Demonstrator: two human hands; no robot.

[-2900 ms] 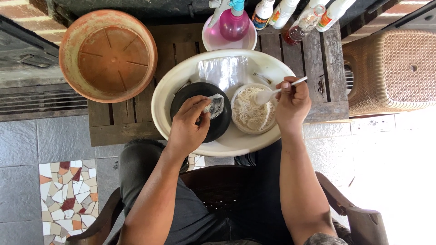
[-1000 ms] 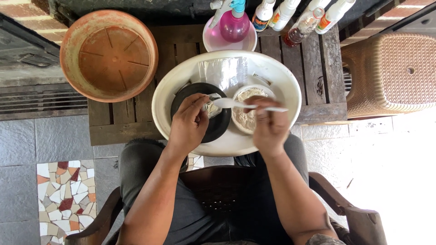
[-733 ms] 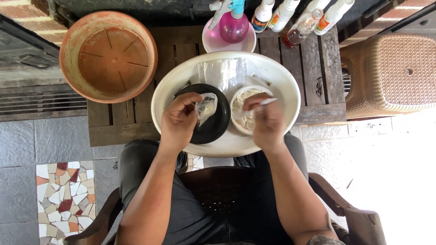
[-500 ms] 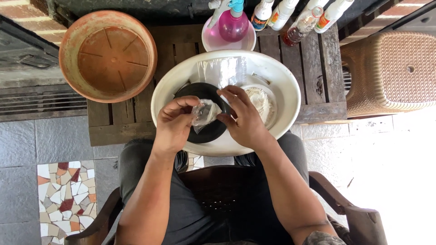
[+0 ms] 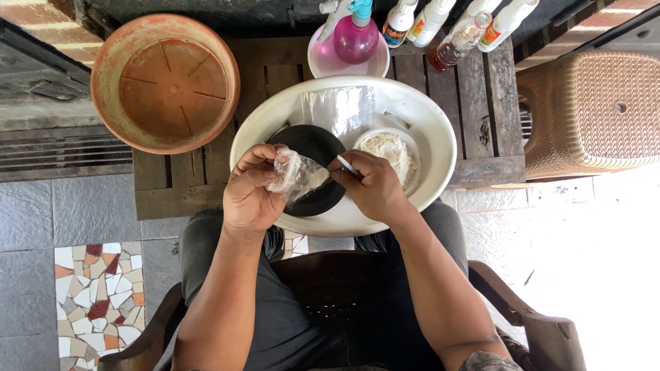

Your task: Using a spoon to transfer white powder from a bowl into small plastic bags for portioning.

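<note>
The left hand [image 5: 253, 191] is pinching a small clear plastic bag [image 5: 297, 177] between thumb and curled fingers, holding its mouth up over the black pot [image 5: 313, 172]. The right hand [image 5: 371, 185] is closing around the handle of a white spoon [image 5: 347, 165], whose working end is pointing toward the bag at about nine o'clock from that hand. The two hands are working close together, almost touching across the bag, both clamped: one on film, one on the spoon.

The bag is looking thin, limp and very light, so it is likely crumpling or slipping if gripped loosely; the sensible hold seems to be the rim, pinched firmly, keeping the opening spread. The spoon is appearing stiff and light, best taken far back on the handle.

At three o'clock from the right hand a white bowl of pale powder [image 5: 392, 152] is sitting, just beside the black pot. Both are resting inside a large white basin [image 5: 440, 148], with a sheet of clear plastic [image 5: 337, 110] lying at its twelve o'clock side. The basin is standing on a wooden pallet table [image 5: 481, 117]. At ten o'clock a terracotta pot [image 5: 165, 79] is standing apart; at twelve o'clock a pink spray bottle [image 5: 354, 38] and several white spray bottles [image 5: 430, 20] are lined up. A woven brown stool [image 5: 591, 103] is standing at two o'clock.
</note>
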